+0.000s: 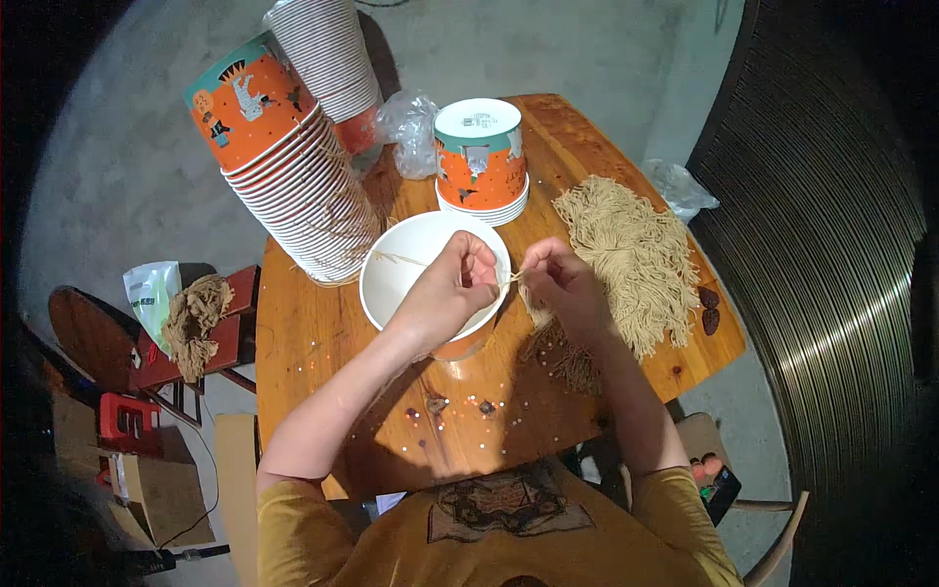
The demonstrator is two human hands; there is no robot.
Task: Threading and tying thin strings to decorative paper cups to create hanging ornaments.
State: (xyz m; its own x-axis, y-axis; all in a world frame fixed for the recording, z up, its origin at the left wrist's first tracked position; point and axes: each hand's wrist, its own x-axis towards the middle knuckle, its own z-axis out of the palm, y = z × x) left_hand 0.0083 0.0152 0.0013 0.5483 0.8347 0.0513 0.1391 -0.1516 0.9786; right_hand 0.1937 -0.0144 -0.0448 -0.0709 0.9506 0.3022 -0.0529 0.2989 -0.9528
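Observation:
Over the right side of a white-lined paper tub (383,293), my left hand (435,298) is closed in a pinch on a thin tan string (513,278). My right hand (569,293) pinches the same string a short way off, just beyond the tub's rim. One loose end trails left from my left hand across the tub's opening. A thick heap of tan yarn (636,259) lies to the right of my right hand. Darker strands (567,364) spread on the table below that hand. What the tub holds is partly hidden by my left hand.
A tall leaning stack of orange tubs (293,186) stands left, strands draped on it; another stack (328,68) is behind. Upturned tubs (479,161) and a clear plastic bag (409,132) sit at the back. Small beads dot the wooden table (469,445). Two dark dried pieces (710,309) lie right.

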